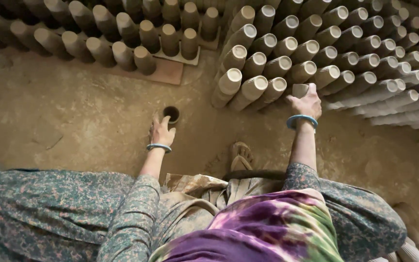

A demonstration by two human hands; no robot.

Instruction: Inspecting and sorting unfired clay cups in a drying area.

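My right hand (307, 103) is closed around a pale clay cup (299, 90) at the near edge of a big block of clay cups (316, 53) stacked in slanting columns on the right. My left hand (161, 131) rests on a single dark-mouthed clay cup (171, 114) that stands upright alone on the dirt floor. Its fingers curl against the cup's near side. Both wrists carry blue bangles.
A second group of clay cups (122, 34) stands on flat boards (168, 73) at the top left. The dirt floor (73, 111) spreads between the two groups. My sandalled foot (241, 156) and patterned clothing fill the bottom of the view.
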